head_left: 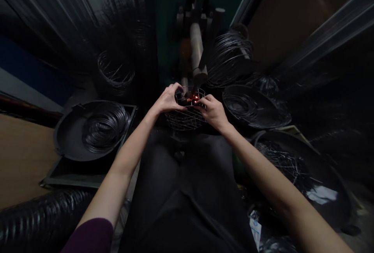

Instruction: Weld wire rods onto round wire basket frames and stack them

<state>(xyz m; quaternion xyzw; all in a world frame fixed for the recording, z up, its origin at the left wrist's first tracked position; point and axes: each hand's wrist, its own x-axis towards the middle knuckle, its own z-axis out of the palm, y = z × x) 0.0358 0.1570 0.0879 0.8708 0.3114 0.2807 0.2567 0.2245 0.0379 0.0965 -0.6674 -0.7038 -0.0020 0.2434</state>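
Round wire basket [183,122]: located between both hands, at the lower end of the machine's cylindrical arm [196,44]; no clear long axis. Left hand [168,99]: half open in a C, holding left rim. Right hand [212,112]: fingertips pinched at right rim, nearer the orange glow [195,98]; item pinched not discernible.

Dim exposure with near-black shadow at right. A small orange glow [196,98] shines between the left hand [167,99] and right hand [214,112], both softly lit. Faint glints trace the wire coil [106,128]. Radial blur streaks the periphery; wide-angle distortion stretches the forearms [260,161] outward.
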